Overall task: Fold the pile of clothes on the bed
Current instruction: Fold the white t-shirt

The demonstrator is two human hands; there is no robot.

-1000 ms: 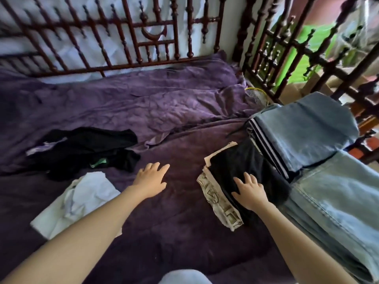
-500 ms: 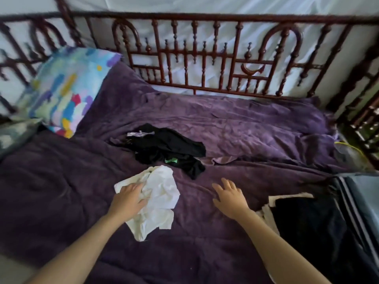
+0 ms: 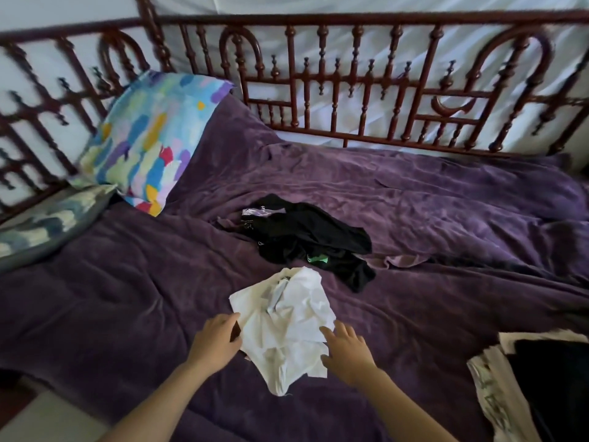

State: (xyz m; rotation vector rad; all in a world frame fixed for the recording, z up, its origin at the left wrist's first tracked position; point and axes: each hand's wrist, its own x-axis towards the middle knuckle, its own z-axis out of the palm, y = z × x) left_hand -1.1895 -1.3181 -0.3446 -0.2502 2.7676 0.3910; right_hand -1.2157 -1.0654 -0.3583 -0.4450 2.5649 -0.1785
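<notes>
Left hand (image 3: 216,341): was held at the left edge of the crumpled white cloth garment (image 3: 287,327). The fingers were curled in, and the edge of the cloth was pinched between thumb and fingers.
Right hand (image 3: 347,349): was laid at the right edge of the same garment. The fingers were straight and slightly spread, with the tips touching the cloth. Nothing was gripped.
Forearms: both were bare and were extended in from the lower edge of the view.
White garment, position: was found bunched and unfolded on the purple plush bedspread (image 3: 127,298), towards the near side of the bed and between the two hands. A small dark tag was noted near its top.
Black clothes: a loose heap of black garments (image 3: 306,240) was recorded just beyond the white garment, unfolded. A green mark and a pale purple band were seen on it.
Folded stack: a beige printed cloth (image 3: 497,397) with a folded black garment (image 3: 557,378) on it was noted at the right edge. It was well apart from both hands and partly cut off by the frame.
Pillows: a pillow with multicoloured brushstroke print (image 3: 149,138) was propped against the far left corner. A grey-blue patterned pillow (image 3: 41,224) lay just beside it.
Rail: a dark red turned wooden bed rail (image 3: 350,100) was seen along the far side, with white sheeting (image 3: 382,52) behind it.
</notes>
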